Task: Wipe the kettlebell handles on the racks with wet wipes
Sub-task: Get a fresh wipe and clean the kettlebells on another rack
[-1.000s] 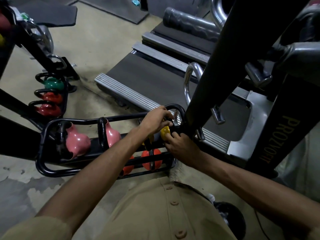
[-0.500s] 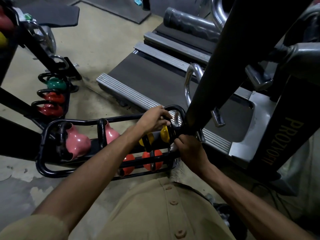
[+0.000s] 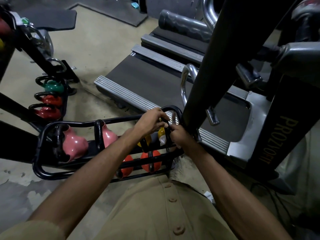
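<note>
A black tube rack (image 3: 52, 172) holds pink kettlebells (image 3: 74, 144), orange kettlebells (image 3: 149, 161) on a lower tier and yellow kettlebells (image 3: 161, 131) at its right end. My left hand (image 3: 151, 122) curls over the top of a yellow kettlebell's black handle. My right hand (image 3: 180, 135) grips that handle from the right, with a white wet wipe (image 3: 163, 141) showing under its fingers. The handle itself is mostly hidden by both hands.
A second rack at the left carries a green kettlebell (image 3: 52, 86) and red kettlebells (image 3: 46, 111). A treadmill (image 3: 155, 78) lies beyond the rack. A black machine post (image 3: 207, 58) marked PROZYOFIT stands right beside my right hand. Bare concrete floor (image 3: 97, 49) stretches to the upper left.
My right hand has risen from below the yellow kettlebell to the side of its handle, and the white wipe now shows. My left hand stays on top of the handle.
</note>
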### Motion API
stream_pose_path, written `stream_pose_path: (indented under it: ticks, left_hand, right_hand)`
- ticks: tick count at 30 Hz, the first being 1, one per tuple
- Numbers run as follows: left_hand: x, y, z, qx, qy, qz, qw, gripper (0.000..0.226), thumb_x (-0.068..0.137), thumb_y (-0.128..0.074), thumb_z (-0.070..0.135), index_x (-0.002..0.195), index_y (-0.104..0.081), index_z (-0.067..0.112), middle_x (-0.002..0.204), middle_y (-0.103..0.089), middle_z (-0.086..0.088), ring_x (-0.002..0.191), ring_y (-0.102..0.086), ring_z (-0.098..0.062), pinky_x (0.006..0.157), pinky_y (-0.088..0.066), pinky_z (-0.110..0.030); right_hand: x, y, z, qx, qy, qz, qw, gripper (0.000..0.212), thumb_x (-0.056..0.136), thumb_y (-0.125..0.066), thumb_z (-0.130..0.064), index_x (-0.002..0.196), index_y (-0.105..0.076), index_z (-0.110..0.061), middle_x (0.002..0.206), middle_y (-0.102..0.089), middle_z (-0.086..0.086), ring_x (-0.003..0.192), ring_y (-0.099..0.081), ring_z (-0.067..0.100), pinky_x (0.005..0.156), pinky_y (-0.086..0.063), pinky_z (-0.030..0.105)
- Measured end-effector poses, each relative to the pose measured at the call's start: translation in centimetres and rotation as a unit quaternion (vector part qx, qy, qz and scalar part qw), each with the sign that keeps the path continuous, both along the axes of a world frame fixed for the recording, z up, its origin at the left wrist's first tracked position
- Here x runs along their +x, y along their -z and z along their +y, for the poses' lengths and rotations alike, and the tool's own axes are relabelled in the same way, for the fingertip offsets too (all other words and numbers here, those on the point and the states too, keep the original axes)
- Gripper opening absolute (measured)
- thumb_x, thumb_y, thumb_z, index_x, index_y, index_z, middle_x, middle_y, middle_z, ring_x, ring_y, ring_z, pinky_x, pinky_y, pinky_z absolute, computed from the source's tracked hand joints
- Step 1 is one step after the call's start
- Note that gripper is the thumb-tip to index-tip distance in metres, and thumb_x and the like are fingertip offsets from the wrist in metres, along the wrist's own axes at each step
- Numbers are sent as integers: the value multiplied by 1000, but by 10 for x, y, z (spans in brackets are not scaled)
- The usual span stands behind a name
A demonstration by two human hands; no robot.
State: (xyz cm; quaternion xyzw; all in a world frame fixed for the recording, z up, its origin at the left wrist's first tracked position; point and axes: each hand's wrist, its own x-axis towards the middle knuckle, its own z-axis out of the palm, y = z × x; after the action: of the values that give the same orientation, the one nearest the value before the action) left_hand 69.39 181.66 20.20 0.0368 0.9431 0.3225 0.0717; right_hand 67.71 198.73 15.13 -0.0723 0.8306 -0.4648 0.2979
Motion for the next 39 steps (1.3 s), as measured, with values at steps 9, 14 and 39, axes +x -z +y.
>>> stream_pose_path:
  ticks: [9, 14, 39]
  left_hand:
    - [4, -2, 3, -5, -4, 3, 1000, 27, 89, -79, 24, 116, -76, 19, 120, -63, -3, 113, -61, -21, 97, -51, -44]
    - [5, -3, 5, -9, -11, -7, 1000, 29, 90, -77, 22, 119, -74, 19, 125, -61, -3, 117, -60, -19, 102, -51, -41]
    - [20, 16, 9, 33, -2, 47, 998, 35, 94, -72, 24, 129, -71, 16, 133, -60, -7, 123, -58, -25, 105, -47, -41]
  right_hand:
    - [20, -34, 14, 96, -68, 71, 991, 27, 78, -60, -26, 101, -64, -13, 86, -68, 5, 83, -65, 23, 73, -52, 36]
    - [47, -32, 29, 44, 20, 228, 972, 11, 91, -58, 1, 95, -59, -9, 88, -60, 6, 83, -60, 23, 66, -45, 34]
    - [86, -38, 26, -22, -11, 201, 979, 21, 92, -66, -5, 109, -73, -14, 105, -73, -4, 97, -68, 10, 83, -54, 30]
